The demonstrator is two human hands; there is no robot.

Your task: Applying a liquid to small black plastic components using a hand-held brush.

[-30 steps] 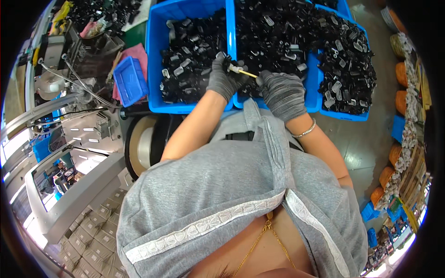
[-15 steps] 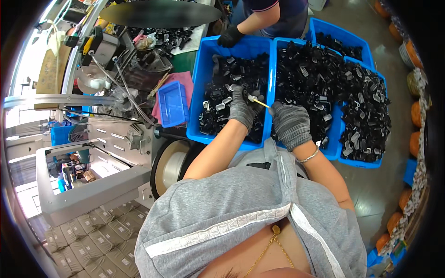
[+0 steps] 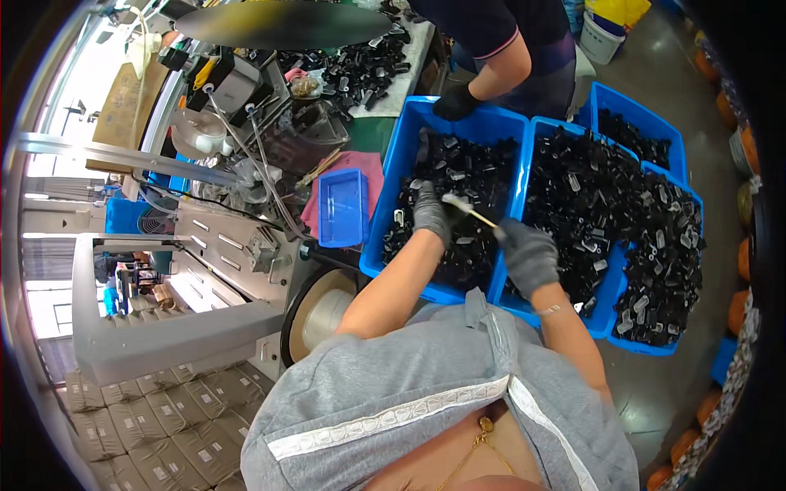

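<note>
My right hand (image 3: 528, 254), in a grey knit glove, is closed around the thin wooden handle of a small brush (image 3: 468, 207). The brush's pale head points left, over the left blue bin (image 3: 514, 192). Beside that head, my left hand (image 3: 430, 213), gloved alike, is low over the black plastic parts (image 3: 483, 168) heaped in the bin. Its fingertips blend into the dark parts, so what they hold, if anything, is hidden. A few clear and white pieces lie among the black ones.
Two more blue bins of black parts, the middle one (image 3: 565, 184) and the right one (image 3: 665, 262), stand alongside. Across the left bin, a co-worker's dark-gloved hand (image 3: 457, 104) is at the rim. A small blue tray (image 3: 344, 209) rests on a pink cloth (image 3: 375, 173).
The view has shifted, so the bins appear lower and further right. My hands have drawn apart slightly, and the brush head now shows clear of my left fingers.
</note>
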